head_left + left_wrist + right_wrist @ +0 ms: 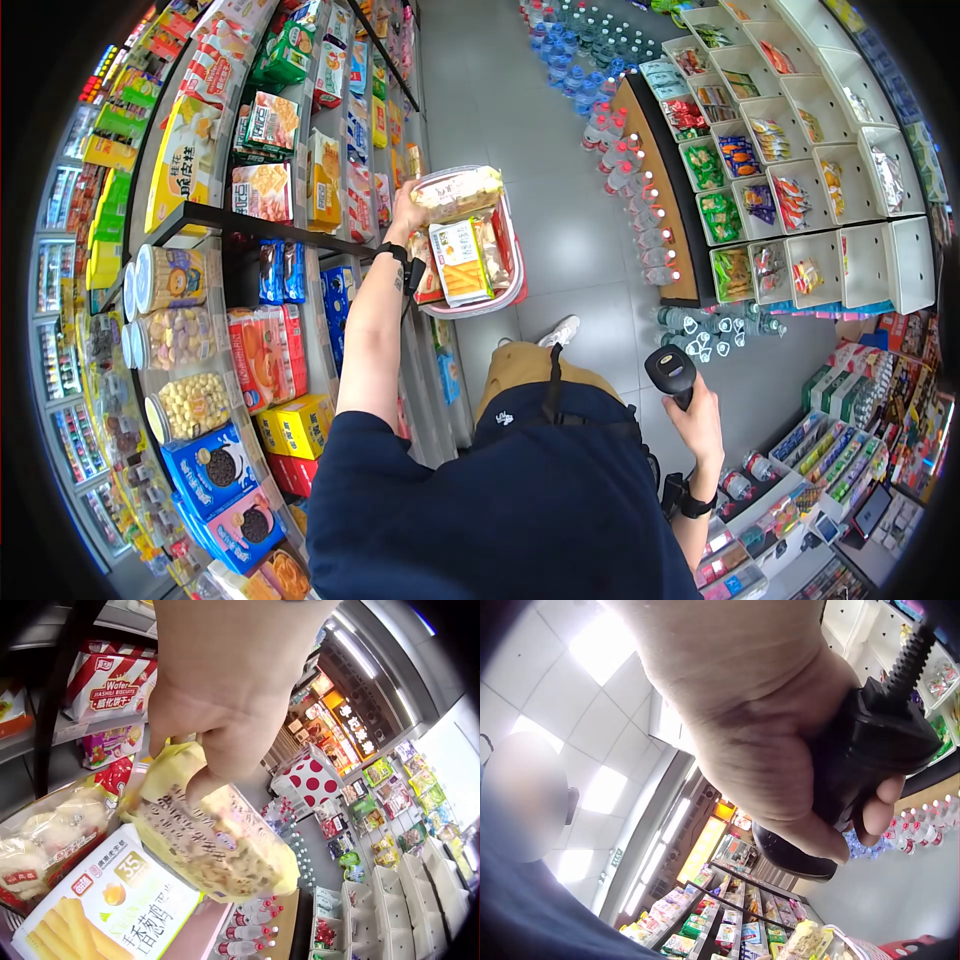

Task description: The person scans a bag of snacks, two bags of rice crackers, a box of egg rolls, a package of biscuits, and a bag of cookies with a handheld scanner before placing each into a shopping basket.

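My left hand [408, 212] pinches the end of a yellow-edged clear snack package [214, 832], seen close up in the left wrist view. The package [462, 194] is over the top part of a basket [518, 262]. Beside it in the basket lie a white and yellow biscuit packet [459, 262] and other wrapped snacks [56, 836]. Out to the right, my right hand [698, 420] grips the handle of a black scanner [671, 371], its fingers curled around it. In the right wrist view a coiled cord [911, 664] comes from the handle of the scanner [862, 754].
Shelves of boxed biscuits [268, 350] and jars [190, 405] stand on the left. Bottles [640, 190] line the floor beside a rack of white bins [790, 150] on the right. Grey floor tiles [470, 90] run between them.
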Demonstrator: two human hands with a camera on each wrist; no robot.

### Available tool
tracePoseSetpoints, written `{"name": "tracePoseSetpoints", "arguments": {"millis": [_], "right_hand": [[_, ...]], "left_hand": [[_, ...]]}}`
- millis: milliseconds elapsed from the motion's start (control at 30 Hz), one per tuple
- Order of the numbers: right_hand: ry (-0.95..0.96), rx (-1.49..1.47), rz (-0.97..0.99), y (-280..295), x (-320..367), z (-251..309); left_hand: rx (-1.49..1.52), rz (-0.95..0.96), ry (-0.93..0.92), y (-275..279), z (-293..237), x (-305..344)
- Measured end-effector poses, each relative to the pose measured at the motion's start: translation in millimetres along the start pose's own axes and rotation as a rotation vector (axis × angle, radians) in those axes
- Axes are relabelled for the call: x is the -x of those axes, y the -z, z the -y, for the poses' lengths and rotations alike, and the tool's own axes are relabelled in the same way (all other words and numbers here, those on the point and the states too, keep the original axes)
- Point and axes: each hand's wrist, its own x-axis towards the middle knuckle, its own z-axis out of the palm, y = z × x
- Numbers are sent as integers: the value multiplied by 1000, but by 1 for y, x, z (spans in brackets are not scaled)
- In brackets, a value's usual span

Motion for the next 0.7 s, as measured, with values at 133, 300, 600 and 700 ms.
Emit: {"name": "tracePoseSetpoints", "arguments": {"millis": [133, 300, 600, 700], "right_hand": [[10, 1, 32, -4, -5, -2], [74, -4, 85, -10, -17, -5], [144, 35, 180, -30, -39, -17], [141, 93, 253, -41, -47, -25]], "left_hand": [[-254, -20, -118, 8, -10, 20], [16, -259, -380, -16, -59, 88], [80, 885, 43, -79, -31, 325], [-43, 534, 329, -109, 107, 394]]}}
